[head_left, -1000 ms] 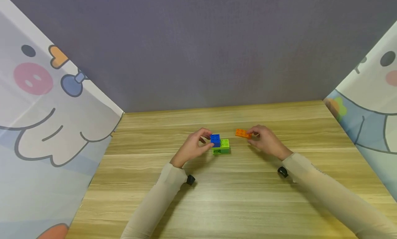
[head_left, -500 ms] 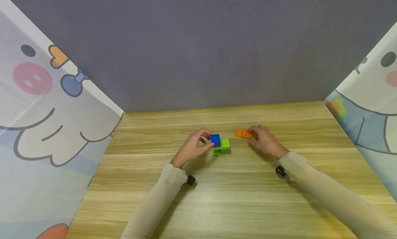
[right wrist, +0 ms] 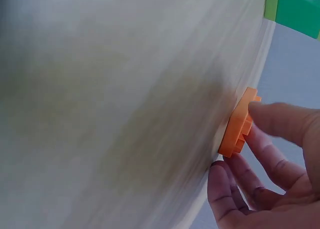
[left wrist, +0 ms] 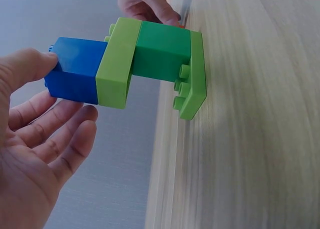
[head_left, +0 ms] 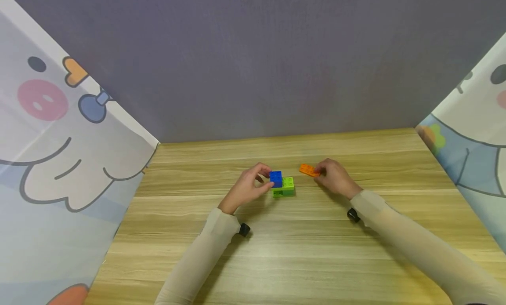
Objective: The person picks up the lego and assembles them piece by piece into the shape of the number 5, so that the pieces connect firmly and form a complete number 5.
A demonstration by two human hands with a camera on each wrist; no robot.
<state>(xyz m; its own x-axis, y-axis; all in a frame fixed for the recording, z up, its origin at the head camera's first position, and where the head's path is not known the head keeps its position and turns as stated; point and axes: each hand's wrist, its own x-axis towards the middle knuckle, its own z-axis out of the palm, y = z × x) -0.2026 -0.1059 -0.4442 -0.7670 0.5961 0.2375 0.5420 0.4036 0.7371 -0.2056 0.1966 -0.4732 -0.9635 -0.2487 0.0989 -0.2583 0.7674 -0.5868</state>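
Note:
A small stack of toy building bricks stands on the table. On top is a blue brick (head_left: pixel 276 179), set on a light green brick (left wrist: pixel 117 64). Below come a dark green brick (left wrist: pixel 162 50) and a flat light green base piece (left wrist: pixel 197 79). My left hand (head_left: pixel 246 188) holds the blue brick from the left, thumb on its near side and fingers behind it. To the right of the stack, my right hand (head_left: pixel 334 177) pinches the right end of a flat orange brick (head_left: pixel 307 169). In the right wrist view its studs face the hand, and the orange brick lies close against the tabletop.
The wood-grain table (head_left: pixel 300 261) ends at a grey back panel (head_left: pixel 276 76). Side panels with cartoon prints, one on the left (head_left: pixel 79 164) and one on the right (head_left: pixel 474 133), enclose the work area. A black wrist device (head_left: pixel 244 229) sits under the left cuff.
My right hand has shifted slightly left and its fingers have closed in on the orange brick, which has turned a little. The left hand keeps its place on the blue brick.

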